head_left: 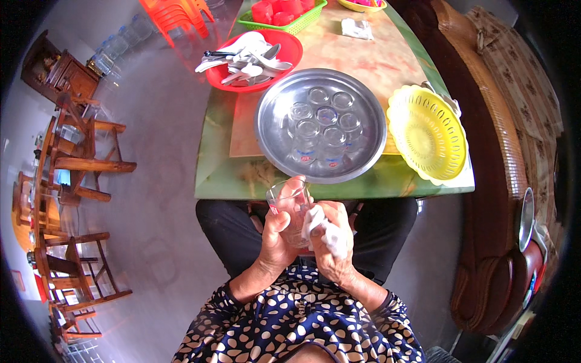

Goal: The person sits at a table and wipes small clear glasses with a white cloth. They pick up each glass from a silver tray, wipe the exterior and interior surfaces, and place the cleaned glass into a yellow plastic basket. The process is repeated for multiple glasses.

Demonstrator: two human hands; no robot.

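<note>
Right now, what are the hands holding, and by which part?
The left hand grips a clear glass around its lower side wall. The right hand holds a white cloth bunched in its fingers, pressed against the glass.

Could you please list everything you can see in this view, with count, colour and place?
Round tray: one, silver metal, middle of the table.
Small glasses: about eight, clear, standing on the tray.
Table: one, green-edged with a marbled top, ahead of the person.
Yellow basket: one, empty, right of the tray.
Red bowl: one, left of the tray's far side.
Spoons: a pile, silver, in the red bowl.
Green basket: one, far end, holding red cups.
Wooden chairs: several, brown, far left.
Sofa: one, brown, right.
Held glass: one, clear, in the left hand.
White cloth: one, in the right hand, against the held glass.
</note>
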